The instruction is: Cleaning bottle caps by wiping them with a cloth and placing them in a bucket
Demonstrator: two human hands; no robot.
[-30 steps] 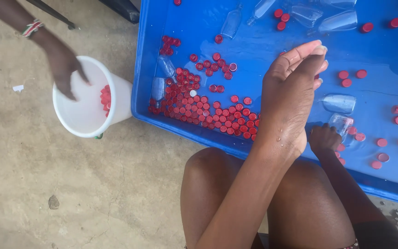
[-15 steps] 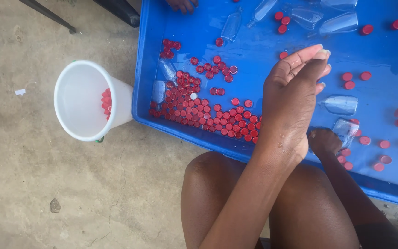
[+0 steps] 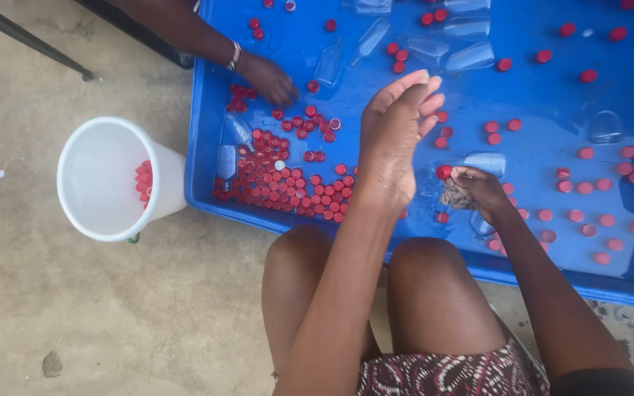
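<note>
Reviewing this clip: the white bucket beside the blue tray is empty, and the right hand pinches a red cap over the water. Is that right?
Not quite. The head view shows the white bucket beside the blue tray is not empty: a few red caps lie against its inner wall. The rest stands: the right hand pinches a red cap over the water.
</note>
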